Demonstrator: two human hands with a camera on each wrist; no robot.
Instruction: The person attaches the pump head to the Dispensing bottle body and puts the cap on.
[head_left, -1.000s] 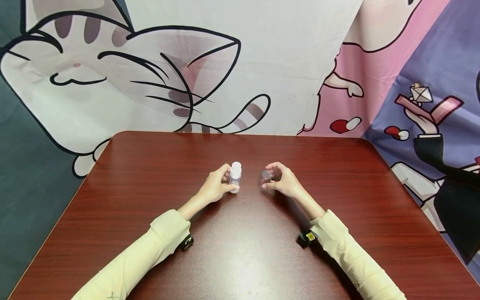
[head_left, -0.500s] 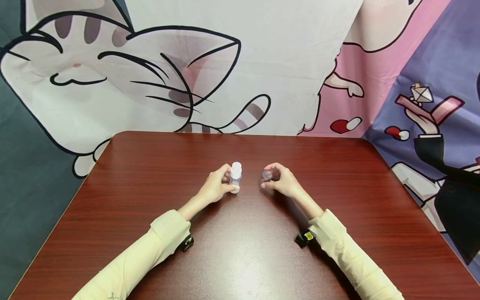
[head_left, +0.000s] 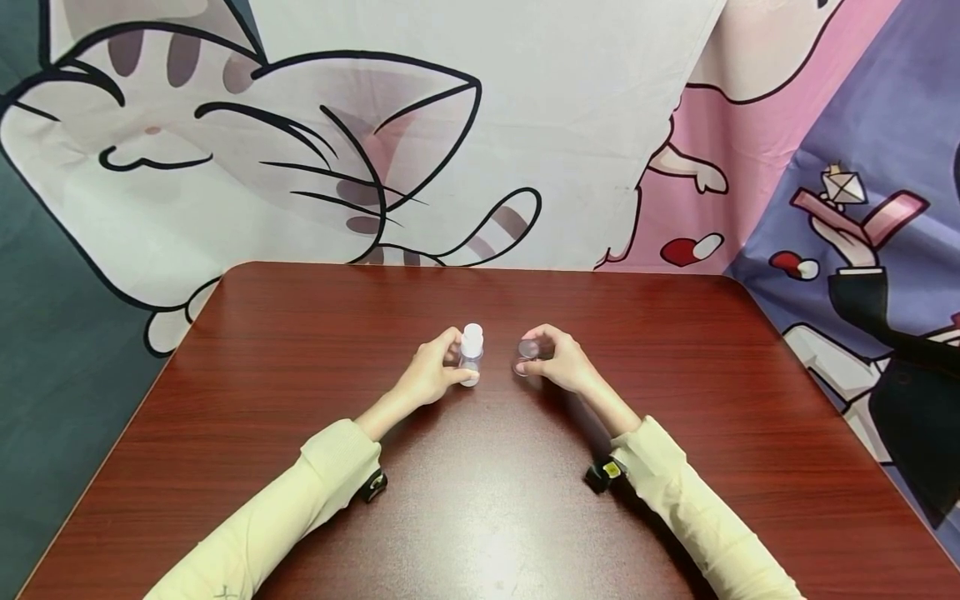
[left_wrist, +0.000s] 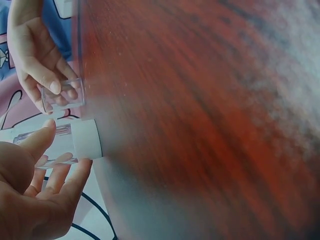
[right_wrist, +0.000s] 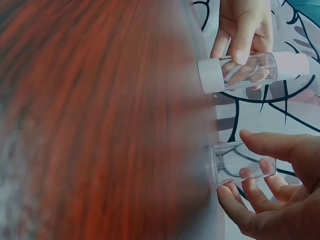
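Over table (head_left: 480, 467), left hand (head_left: 429, 372) facing right hand (head_left: 567, 364)

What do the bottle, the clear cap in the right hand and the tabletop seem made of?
Bottle: glossy, see-through body, probably plastic, though possibly glass; its smooth, opaque white base looks like plastic.
Clear cap: transparent with bright rim lines; plastic or glass, I can't tell.
Tabletop: streaked red-brown grain with glare; varnished wood or laminate.
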